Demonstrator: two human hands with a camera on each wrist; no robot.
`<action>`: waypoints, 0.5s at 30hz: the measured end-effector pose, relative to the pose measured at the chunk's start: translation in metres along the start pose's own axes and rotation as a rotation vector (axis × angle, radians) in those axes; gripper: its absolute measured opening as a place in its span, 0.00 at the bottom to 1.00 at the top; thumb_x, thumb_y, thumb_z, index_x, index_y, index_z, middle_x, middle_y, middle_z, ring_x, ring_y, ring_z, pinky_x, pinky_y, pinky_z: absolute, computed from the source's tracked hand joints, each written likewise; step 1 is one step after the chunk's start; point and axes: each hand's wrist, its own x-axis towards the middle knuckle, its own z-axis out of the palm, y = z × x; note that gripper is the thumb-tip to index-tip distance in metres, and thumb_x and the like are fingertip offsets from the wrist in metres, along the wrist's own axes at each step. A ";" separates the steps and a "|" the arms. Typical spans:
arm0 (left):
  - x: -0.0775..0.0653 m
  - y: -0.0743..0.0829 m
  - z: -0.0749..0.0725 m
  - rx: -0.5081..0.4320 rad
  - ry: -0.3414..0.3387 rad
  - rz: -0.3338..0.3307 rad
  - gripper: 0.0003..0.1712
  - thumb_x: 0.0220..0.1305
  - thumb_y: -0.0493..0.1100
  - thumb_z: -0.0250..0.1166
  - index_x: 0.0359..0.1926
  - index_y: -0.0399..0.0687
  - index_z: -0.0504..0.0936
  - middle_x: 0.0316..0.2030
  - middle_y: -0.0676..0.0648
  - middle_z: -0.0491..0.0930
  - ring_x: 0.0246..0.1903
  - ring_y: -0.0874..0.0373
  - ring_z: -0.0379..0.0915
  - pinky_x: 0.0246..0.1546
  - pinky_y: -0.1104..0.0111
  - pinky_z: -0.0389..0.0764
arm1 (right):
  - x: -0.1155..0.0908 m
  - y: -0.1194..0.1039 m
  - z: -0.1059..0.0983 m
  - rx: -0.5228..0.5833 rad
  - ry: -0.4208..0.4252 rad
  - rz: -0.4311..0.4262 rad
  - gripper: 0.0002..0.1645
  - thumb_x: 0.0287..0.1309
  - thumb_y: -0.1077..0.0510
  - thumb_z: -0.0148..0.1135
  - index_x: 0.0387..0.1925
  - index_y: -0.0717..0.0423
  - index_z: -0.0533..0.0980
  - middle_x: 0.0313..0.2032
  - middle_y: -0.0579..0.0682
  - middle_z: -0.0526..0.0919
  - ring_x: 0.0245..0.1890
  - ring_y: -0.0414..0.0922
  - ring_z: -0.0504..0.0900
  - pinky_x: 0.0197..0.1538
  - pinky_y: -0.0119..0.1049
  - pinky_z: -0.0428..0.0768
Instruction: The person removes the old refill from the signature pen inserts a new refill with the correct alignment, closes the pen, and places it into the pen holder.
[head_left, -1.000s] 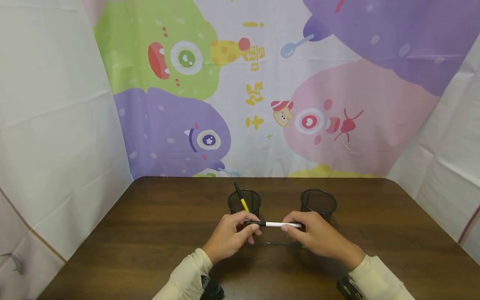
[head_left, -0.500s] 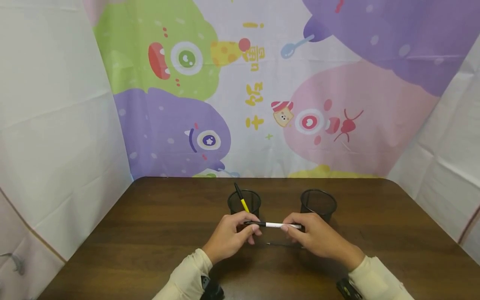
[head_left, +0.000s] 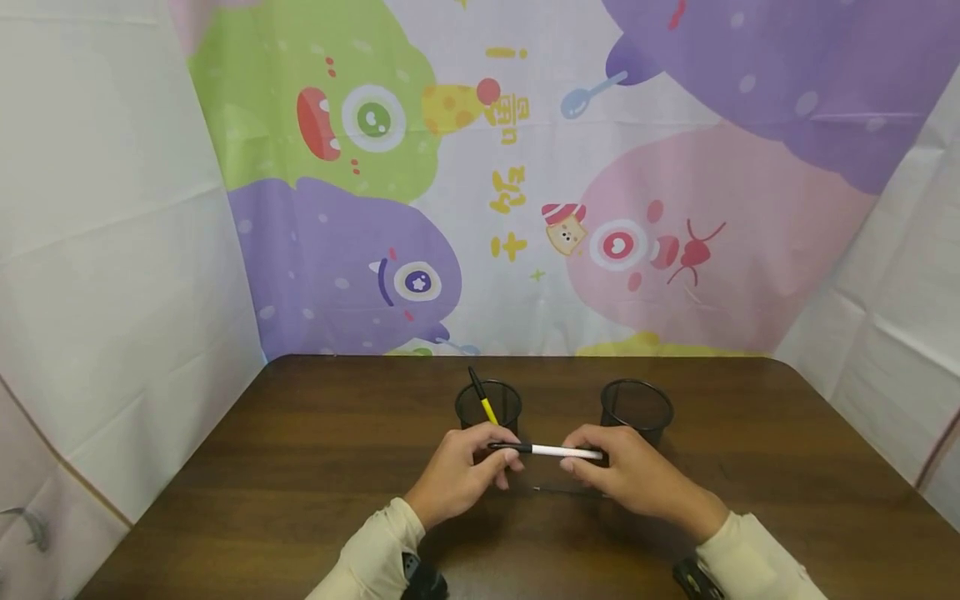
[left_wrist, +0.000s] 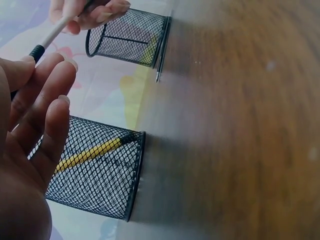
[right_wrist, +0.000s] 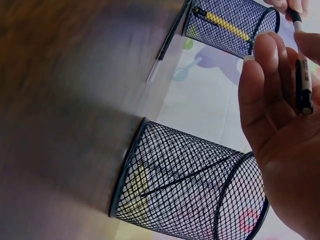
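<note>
A white-barrelled pen (head_left: 547, 450) with black ends lies level between both hands above the table. Thumb and fingers of my left hand (head_left: 459, 473) pinch its black end. My right hand (head_left: 637, 475) curls thumb and fingers loosely around the white end; its thumb crosses the barrel in the right wrist view, where printing and a black tail show. Beneath, a thin dark rod with a pale tip (head_left: 566, 490), like a pen refill, lies on the table, partly hidden by the right hand. A yellow-and-black pen (head_left: 483, 396) leans in the left mesh pen holder (left_wrist: 100, 195).
Another round black mesh pen holder (head_left: 637, 404) stands behind the right hand. Both holders rest on the dark brown wooden table (head_left: 300, 467). A cartoon-printed cloth (head_left: 510, 300) hangs behind its far edge, and pale cloths hang at both sides.
My right thumb and forefinger have spread slightly apart at the pen's white end, leaving more of the barrel visible. My left hand, the holders and the rod stay put.
</note>
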 end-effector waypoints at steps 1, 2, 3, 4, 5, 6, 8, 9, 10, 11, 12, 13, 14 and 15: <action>0.000 0.000 0.000 -0.001 0.000 0.000 0.05 0.69 0.31 0.62 0.44 0.38 0.82 0.31 0.43 0.86 0.22 0.50 0.81 0.27 0.59 0.85 | 0.000 0.000 0.000 -0.011 0.003 -0.003 0.04 0.66 0.52 0.67 0.41 0.44 0.80 0.27 0.36 0.79 0.23 0.33 0.76 0.25 0.32 0.78; 0.000 0.000 0.000 -0.003 -0.001 0.002 0.05 0.69 0.31 0.62 0.44 0.37 0.82 0.31 0.43 0.86 0.23 0.49 0.81 0.27 0.58 0.85 | 0.000 -0.001 0.000 -0.022 0.007 -0.004 0.05 0.65 0.53 0.68 0.41 0.43 0.80 0.27 0.35 0.79 0.23 0.33 0.75 0.25 0.31 0.78; 0.000 0.001 0.000 -0.004 -0.001 0.002 0.05 0.69 0.31 0.62 0.44 0.37 0.82 0.31 0.43 0.86 0.23 0.49 0.81 0.27 0.58 0.85 | 0.000 -0.001 0.000 -0.027 0.010 -0.007 0.07 0.64 0.54 0.69 0.42 0.43 0.79 0.27 0.35 0.80 0.23 0.33 0.75 0.26 0.31 0.78; 0.000 0.001 0.000 -0.008 -0.001 0.002 0.05 0.69 0.30 0.62 0.44 0.37 0.82 0.31 0.42 0.87 0.23 0.49 0.81 0.27 0.57 0.85 | 0.000 0.000 0.000 -0.029 0.015 -0.011 0.09 0.64 0.55 0.69 0.43 0.42 0.78 0.28 0.34 0.80 0.24 0.33 0.75 0.27 0.31 0.77; 0.000 0.001 0.000 -0.011 -0.001 0.001 0.05 0.69 0.30 0.62 0.44 0.37 0.82 0.31 0.42 0.87 0.23 0.49 0.81 0.27 0.56 0.85 | 0.000 -0.001 0.000 -0.027 0.016 -0.014 0.10 0.63 0.56 0.70 0.43 0.42 0.78 0.28 0.34 0.80 0.25 0.33 0.76 0.27 0.31 0.78; 0.000 0.001 0.000 -0.013 0.000 0.000 0.05 0.70 0.30 0.62 0.44 0.37 0.82 0.31 0.42 0.87 0.23 0.49 0.81 0.27 0.56 0.85 | 0.000 -0.001 0.000 -0.025 0.017 -0.016 0.11 0.63 0.57 0.70 0.44 0.43 0.77 0.28 0.34 0.81 0.25 0.33 0.76 0.28 0.31 0.77; 0.000 0.001 0.000 -0.017 0.000 0.000 0.05 0.70 0.30 0.62 0.44 0.36 0.82 0.31 0.42 0.86 0.23 0.49 0.81 0.27 0.55 0.85 | 0.001 -0.001 0.000 -0.027 0.022 -0.014 0.13 0.62 0.58 0.71 0.43 0.43 0.75 0.27 0.34 0.80 0.24 0.32 0.75 0.27 0.31 0.76; 0.000 0.001 0.000 -0.018 0.000 0.000 0.06 0.70 0.30 0.61 0.44 0.36 0.82 0.31 0.42 0.86 0.23 0.48 0.81 0.27 0.55 0.85 | 0.001 -0.001 0.000 -0.030 0.026 -0.011 0.14 0.61 0.58 0.71 0.43 0.44 0.74 0.27 0.34 0.80 0.23 0.32 0.74 0.27 0.31 0.76; 0.000 0.001 0.000 -0.019 0.001 -0.002 0.06 0.70 0.30 0.61 0.44 0.36 0.82 0.31 0.42 0.86 0.23 0.49 0.81 0.27 0.55 0.85 | 0.001 -0.001 -0.001 -0.031 0.029 -0.011 0.14 0.61 0.59 0.71 0.42 0.44 0.73 0.26 0.34 0.79 0.23 0.32 0.74 0.27 0.31 0.75; 0.001 0.001 0.000 -0.018 0.002 0.000 0.06 0.70 0.30 0.61 0.45 0.36 0.82 0.31 0.42 0.86 0.23 0.49 0.81 0.27 0.54 0.85 | 0.001 -0.001 -0.001 -0.029 0.030 -0.006 0.14 0.61 0.59 0.71 0.42 0.44 0.73 0.26 0.34 0.79 0.23 0.32 0.73 0.26 0.31 0.75; 0.001 0.001 0.000 -0.018 0.003 0.002 0.06 0.70 0.29 0.61 0.45 0.36 0.82 0.31 0.42 0.86 0.23 0.49 0.81 0.28 0.54 0.84 | 0.001 -0.001 -0.001 -0.027 0.033 -0.003 0.14 0.61 0.59 0.71 0.41 0.44 0.72 0.25 0.34 0.79 0.23 0.32 0.74 0.26 0.31 0.75; 0.000 0.001 0.000 -0.020 0.004 0.002 0.06 0.70 0.29 0.61 0.44 0.36 0.82 0.31 0.42 0.86 0.23 0.49 0.81 0.28 0.53 0.84 | 0.000 -0.001 -0.001 -0.026 0.034 0.003 0.14 0.61 0.59 0.71 0.40 0.43 0.72 0.25 0.34 0.79 0.22 0.32 0.74 0.26 0.31 0.75; 0.000 0.001 0.000 -0.020 0.005 0.001 0.06 0.70 0.29 0.61 0.44 0.36 0.82 0.31 0.42 0.86 0.23 0.49 0.81 0.28 0.52 0.84 | 0.000 -0.001 -0.001 -0.019 0.032 0.005 0.14 0.62 0.59 0.71 0.39 0.43 0.72 0.24 0.35 0.79 0.23 0.33 0.75 0.26 0.31 0.76; 0.000 0.001 0.001 -0.020 0.006 -0.001 0.06 0.70 0.30 0.61 0.44 0.37 0.82 0.31 0.42 0.86 0.23 0.49 0.81 0.28 0.52 0.84 | -0.001 -0.001 0.000 -0.013 0.030 0.002 0.14 0.62 0.59 0.70 0.39 0.44 0.72 0.25 0.35 0.79 0.23 0.33 0.76 0.27 0.31 0.76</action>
